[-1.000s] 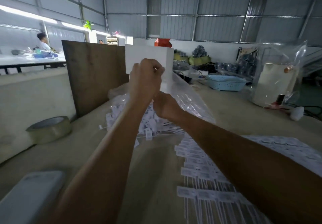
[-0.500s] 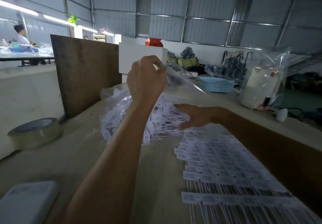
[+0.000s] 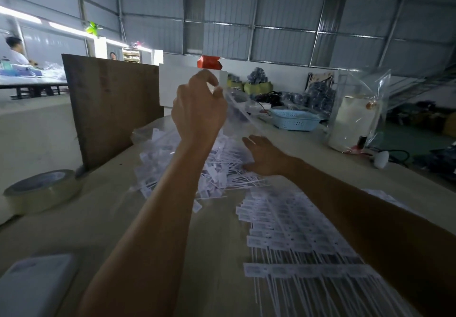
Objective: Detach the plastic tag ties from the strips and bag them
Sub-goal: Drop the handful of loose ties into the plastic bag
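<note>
1. pinching the bag [image 3: 237, 109] edge at frame centre, the left hand [image 3: 198, 109] lifts it above the loose ties [image 3: 217, 168].
2. right hand [image 3: 265, 155], fingers straight and grasping nothing, rests flat on the ties.
3. strips [image 3: 303, 237] lie on the tabletop [image 3: 98, 218], lower right.
4. tape roll [image 3: 42, 191] sits at left.

Left hand [image 3: 198, 109] raised, fingers curled, thumb and forefinger pinched together. Right hand [image 3: 265, 155] held low, palm down, fingers extended. Both forearms stretched forward.
</note>
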`<state>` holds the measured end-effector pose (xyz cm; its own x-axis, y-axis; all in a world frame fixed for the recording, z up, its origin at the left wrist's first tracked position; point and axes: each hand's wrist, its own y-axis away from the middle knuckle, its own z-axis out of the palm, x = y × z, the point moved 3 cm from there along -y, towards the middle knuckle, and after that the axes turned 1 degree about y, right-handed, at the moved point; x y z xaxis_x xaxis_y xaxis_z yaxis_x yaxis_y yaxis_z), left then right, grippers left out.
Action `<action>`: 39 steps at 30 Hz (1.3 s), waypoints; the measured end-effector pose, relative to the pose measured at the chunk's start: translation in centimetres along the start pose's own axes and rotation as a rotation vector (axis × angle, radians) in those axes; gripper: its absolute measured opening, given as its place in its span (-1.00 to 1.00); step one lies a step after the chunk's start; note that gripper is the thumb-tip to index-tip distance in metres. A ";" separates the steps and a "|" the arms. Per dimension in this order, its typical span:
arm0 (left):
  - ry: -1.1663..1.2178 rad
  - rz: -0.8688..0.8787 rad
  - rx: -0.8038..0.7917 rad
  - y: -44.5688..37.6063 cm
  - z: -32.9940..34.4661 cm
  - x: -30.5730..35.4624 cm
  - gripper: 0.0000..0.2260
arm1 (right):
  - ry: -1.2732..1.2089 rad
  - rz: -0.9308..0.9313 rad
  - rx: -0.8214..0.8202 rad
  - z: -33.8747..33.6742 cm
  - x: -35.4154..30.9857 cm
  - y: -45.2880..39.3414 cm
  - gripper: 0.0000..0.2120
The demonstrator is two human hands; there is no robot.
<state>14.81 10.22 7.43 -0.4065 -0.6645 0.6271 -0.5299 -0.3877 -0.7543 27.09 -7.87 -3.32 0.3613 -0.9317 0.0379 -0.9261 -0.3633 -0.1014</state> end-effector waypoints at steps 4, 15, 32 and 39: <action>0.067 0.050 -0.086 -0.4 0.2 0.7 -0.91 | 0.109 -0.073 -0.019 -2.7 -0.5 4.6 -0.27; 0.177 0.053 -0.140 -0.5 -0.6 0.3 -0.80 | 0.574 -0.383 -0.168 -1.9 -1.3 10.9 -0.65; 0.212 -0.023 -0.263 -1.7 0.0 -0.7 -0.62 | 0.004 -0.101 0.675 -16.8 -4.6 3.4 -0.90; 0.191 -0.032 -0.305 -1.3 0.1 -0.8 -0.56 | 0.259 -0.458 -0.028 -8.2 -9.0 7.5 -0.88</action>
<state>15.90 11.21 7.91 -0.5027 -0.5127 0.6961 -0.7303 -0.1791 -0.6592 16.03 -2.26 3.73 0.6944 -0.6462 0.3168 -0.6834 -0.7300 0.0091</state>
